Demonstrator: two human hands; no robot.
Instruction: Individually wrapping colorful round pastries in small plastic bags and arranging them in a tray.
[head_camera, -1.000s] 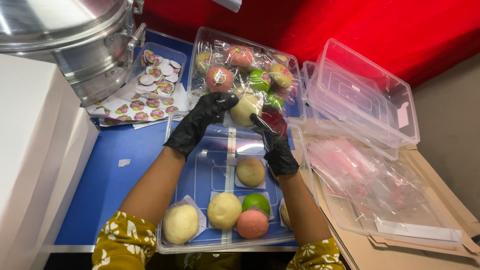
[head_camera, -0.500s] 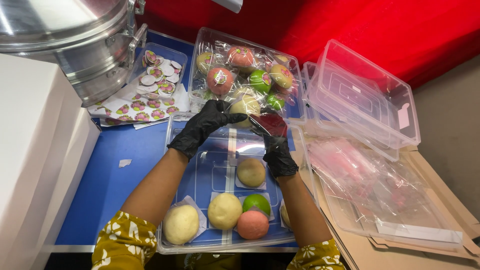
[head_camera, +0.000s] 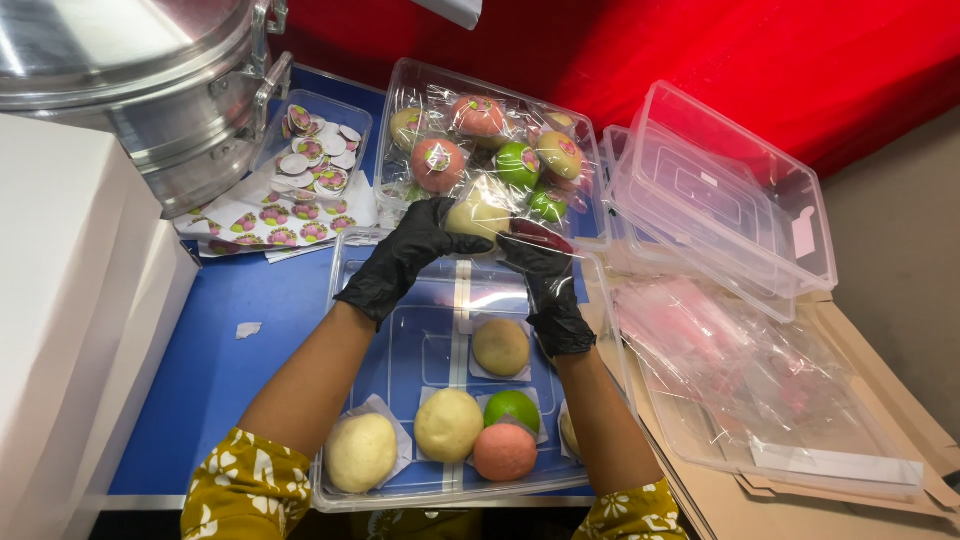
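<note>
A blue table (head_camera: 235, 375) carries everything here, with a red cloth (head_camera: 720, 60) hanging behind it. At the far left corner stands a big steel steamer pot (head_camera: 130, 80), and just beside it lies a sheet of round flower stickers (head_camera: 285, 205) with a small clear tub of more stickers on top.

Nearest the person is a clear plastic tray (head_camera: 440, 350) divided into compartments; it holds a few round buns on paper squares: a pale bun (head_camera: 360, 452) at the near left, a cream bun (head_camera: 449, 424), a green bun (head_camera: 512, 408), a pink bun (head_camera: 504, 452) and a tan bun (head_camera: 501, 346) further in. Beyond it sits a second clear tray (head_camera: 400, 130) covered with cling film and filled with coloured buns. To the right, a stack of empty clear containers (head_camera: 720, 190) rests over flattened cardboard (head_camera: 860, 400) and loose plastic wrap.

Both hands wear black gloves and meet at the near edge of the covered tray. The left hand (head_camera: 415, 250) curls its grip around a pale yellow bun (head_camera: 478, 215), which lies right against its fingertips under the film. The right hand (head_camera: 540, 275) pinches the film just beside that bun, its grip closed on the wrap.
</note>
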